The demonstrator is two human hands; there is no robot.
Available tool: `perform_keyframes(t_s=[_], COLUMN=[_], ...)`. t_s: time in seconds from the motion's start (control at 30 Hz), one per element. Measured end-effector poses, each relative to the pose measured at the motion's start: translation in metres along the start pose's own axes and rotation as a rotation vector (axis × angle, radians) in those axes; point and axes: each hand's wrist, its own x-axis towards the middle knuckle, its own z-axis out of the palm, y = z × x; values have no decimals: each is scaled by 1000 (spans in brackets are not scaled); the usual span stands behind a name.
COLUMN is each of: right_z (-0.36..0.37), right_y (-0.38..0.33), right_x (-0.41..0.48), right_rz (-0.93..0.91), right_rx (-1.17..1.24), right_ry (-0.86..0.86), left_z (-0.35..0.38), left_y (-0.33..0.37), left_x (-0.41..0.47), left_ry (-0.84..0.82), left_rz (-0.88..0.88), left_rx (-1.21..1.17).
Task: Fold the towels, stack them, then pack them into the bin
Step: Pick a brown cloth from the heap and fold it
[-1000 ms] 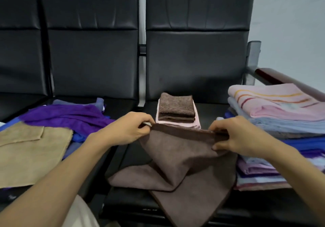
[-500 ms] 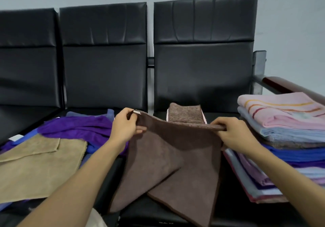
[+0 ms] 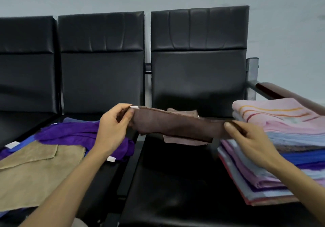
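In the head view my left hand (image 3: 112, 130), at the centre left of the frame, is closed in a pinch on the left corner of the brown towel (image 3: 175, 124). The thumb and curled fingers are clamped on the cloth just below its small white tag (image 3: 134, 107). My right hand (image 3: 249, 139), at the centre right, grips the towel's other end, thumb on top and fingers tucked under the edge. Between the two hands the towel is stretched into a narrow band across the middle of the frame, in the air above the black seat (image 3: 175, 182) and sloping a little down toward the right. Just behind the band a small folded pile (image 3: 182, 111) sits at the back of the same seat, its brown top showing above the band and a paler layer below it. At the right edge stands a tall stack of folded towels (image 3: 290, 156) with a pink striped towel (image 3: 274, 114) on top, beside the brown armrest (image 3: 281, 93). On the seat at the lower left lie a rumpled purple towel (image 3: 75, 133) and, nearer me, a flat tan towel (image 3: 35, 170), the purple one partly behind my left wrist.
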Motion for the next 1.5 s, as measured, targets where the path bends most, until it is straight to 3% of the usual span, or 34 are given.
perform_keyframes(t_s=[0.1,0.2,0.3,0.37,0.5,0.63,0.8,1.0,1.1,1.17,1.23,1.3,1.37,1.43,1.5], right_z=[-7,-3,13,25,50,72,85,91,86,82,84,88,96,101,104], right_y=[-2,-2,3,6,17,29,42,45,38,30,21,7,-4,-8,-7], right_x=[-17,-30,-39,-40,-44,-52,-49,-47,-51,-54,-56,-59,-62,-66,-66], right_rz=[50,65,48,80,219,359,388,446,377,194,-33,-186,-161,-129,-146], right_rx=[-104,-126,-241,-314,-437,-637,-769,-720,-774,-898,-869,-659,-421,-399,-412], right_ry=[-346,-829,-1022,-947,-641,-511,-501,-583,-538,-451,-343,-435,-681,-881,-894], left_z=[-17,-28,-25,-17,3,26,47,55,49,44,38,33,26,18,10], left_y=[-13,-35,-45,-49,-62,-75,-92,-97,-92,-86,-81,-77,-73,-69,-66], left_x=[-8,-18,-28,-32,-37,-39,-39,-40,-39,-39,-39,-39,-38,-39,-40], left_ry=[-366,-753,-974,-949,-789,-675,-591,-611,-582,-601,-718,-831,-891,-899,-850], left_rz=[-87,-206,-311,-342,-374,-296,-337,-405,-452,-495,-571,-692,-751,-756,-744], left_rx=[145,251,325,351,449,553,626,681,677,690,758,784,758,676,502])
